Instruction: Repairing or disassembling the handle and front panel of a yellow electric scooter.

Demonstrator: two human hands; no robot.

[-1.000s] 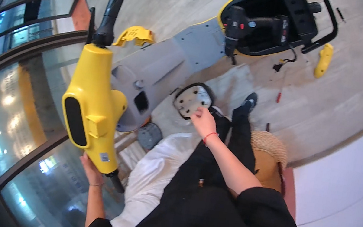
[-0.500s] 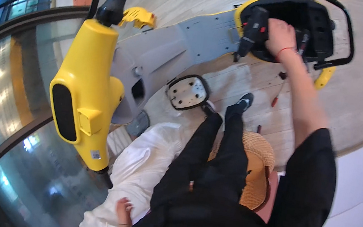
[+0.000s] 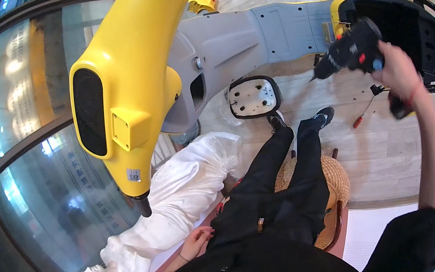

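My right hand (image 3: 399,70) is wrapped round the grip of a black cordless drill (image 3: 354,49) with red and blue details. Its bit tilts down and left, in the air beside a yellow and grey scooter body (image 3: 295,32). The drill covers part of the scooter's black under-seat compartment (image 3: 397,22) and touches nothing I can see. Beside my left thigh, at the edge of the white draped cloth (image 3: 189,171), my left hand (image 3: 197,244) has its fingers curled together. Whatever they may hold is hidden.
The scooter's yellow front end (image 3: 126,71) rises at left before a glass wall (image 3: 25,107). A black-rimmed white panel (image 3: 257,94) lies near my feet. A red-handled screwdriver (image 3: 358,122) is on the floor. Woven straw (image 3: 335,179) shows beside my legs.
My right hand has lifted the drill out of the compartment area, moving right and toward me. My left hand has shifted right, closer to my thigh. The view has also moved.
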